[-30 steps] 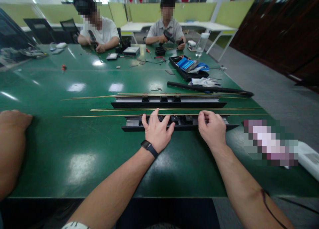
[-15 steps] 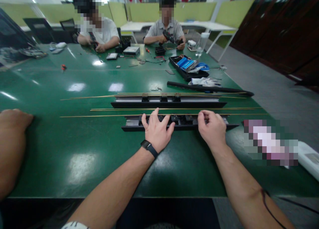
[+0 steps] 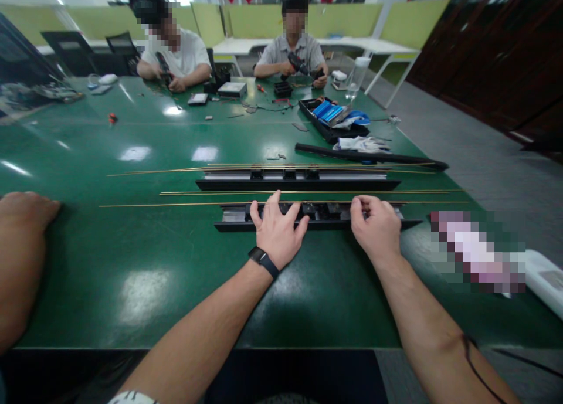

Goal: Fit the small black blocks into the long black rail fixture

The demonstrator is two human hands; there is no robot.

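My left hand [image 3: 278, 235], wearing a dark wristband [image 3: 263, 262], lies with fingers spread over the nearer black-and-silver rail [image 3: 235, 222]. Its fingertips reach the black blocks [image 3: 332, 210] inside the rail and the thin brass rod [image 3: 145, 205] along its far edge. Toward the rail's right end, my right hand [image 3: 377, 225] is closed in a pinch on that rod. The rod sticks out well beyond both ends of the rail. Further brass rods [image 3: 197, 193] lie just behind it, and a second rail [image 3: 299, 184] with similar blocks sits parallel farther back.
A long black strip [image 3: 369, 156], white gloves [image 3: 363, 144] and a black tray [image 3: 328, 131] with blue items lie beyond the rails. Another person's forearm [image 3: 24, 245] rests at left. Two people sit across the green table [image 3: 176, 310]; one holds a power drill [image 3: 299, 64].
The pinched brass rod has slid a little to the left, its left end reaching farther out. My hands have stayed almost where they were.
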